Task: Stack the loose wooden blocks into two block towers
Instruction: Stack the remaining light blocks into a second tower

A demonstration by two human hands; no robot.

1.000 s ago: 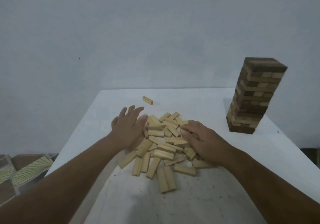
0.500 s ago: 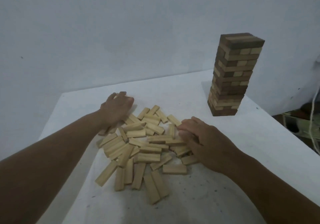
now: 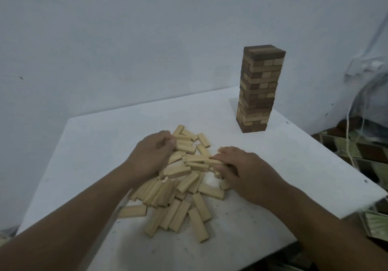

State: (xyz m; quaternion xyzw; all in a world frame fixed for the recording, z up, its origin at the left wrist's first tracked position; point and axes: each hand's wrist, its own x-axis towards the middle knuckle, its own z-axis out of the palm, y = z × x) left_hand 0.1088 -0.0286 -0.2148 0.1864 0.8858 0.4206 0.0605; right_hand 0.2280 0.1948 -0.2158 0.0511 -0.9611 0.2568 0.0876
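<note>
A heap of pale loose wooden blocks [image 3: 180,189] lies in the middle of the white table [image 3: 273,165]. My left hand [image 3: 151,157] rests on the heap's left side with its fingers curled against the blocks. My right hand [image 3: 245,172] presses on the heap's right side, fingers bent over several blocks. I cannot tell whether either hand grips a block. A tall finished tower of dark and light blocks [image 3: 259,89] stands upright at the table's back right, well apart from both hands.
The table's right edge [image 3: 357,178] and near right corner are close to my right forearm. A white cable [image 3: 350,136] hangs beside the table on the right, above patterned floor. A plain wall stands behind the table.
My left hand has come in from the heap's far left edge onto the blocks, bunching them toward the right hand. The view has shifted, so the tower sits further right.
</note>
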